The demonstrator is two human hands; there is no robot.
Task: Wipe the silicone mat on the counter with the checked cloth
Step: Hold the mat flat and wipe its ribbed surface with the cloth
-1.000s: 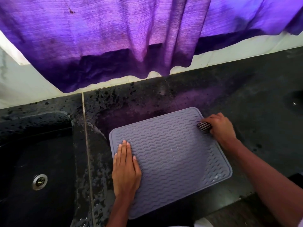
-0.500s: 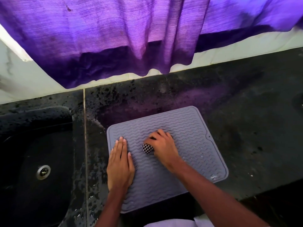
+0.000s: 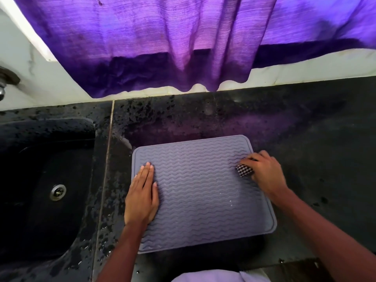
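A grey silicone mat with wavy ridges lies flat on the black counter. My left hand rests flat on the mat's left side, fingers straight and together. My right hand grips a bunched black-and-white checked cloth and presses it on the mat near its right edge. Only a small wad of the cloth shows under the fingers. A few water drops glint on the mat's lower right part.
A black sink with a metal drain lies left of the mat, past a seam in the counter. The counter around the seam is wet. A purple curtain hangs over the white back wall. A tap part shows at far left.
My right hand swept the cloth from the mat's right edge to its middle and back to the right edge. My left hand stayed flat on the left side.
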